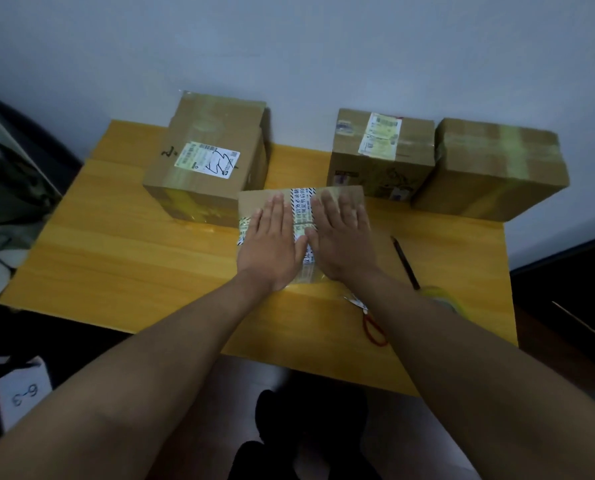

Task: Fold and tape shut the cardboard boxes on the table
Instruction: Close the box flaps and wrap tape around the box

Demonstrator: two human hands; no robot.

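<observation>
Under both flat palms sits a small cardboard box [301, 216], near the middle of the yellow wooden table [123, 244]. The left hand [272, 244] and right hand [341, 237] press down on its top flaps, fingers straight and released, gripping nothing, thumbs almost meeting over the centre seam. This looks like the folding step: flaps held shut, seam not yet freshly taped.

Between the two sets of fingers runs an old printed tape strip [302, 211], black-and-white, along the seam; the cardboard is worn, with glossy tape remnants near the wrists.

Next, one hand must keep the flaps down while the other fetches tape. Behind the right wrist lie red-handled scissors [372, 327], a dark pen [405, 261], and what may be a tape roll [445, 296], blurred. Beyond the fingertips stand three boxes already taped: one left [202, 161], two right [381, 154] [493, 168].
</observation>
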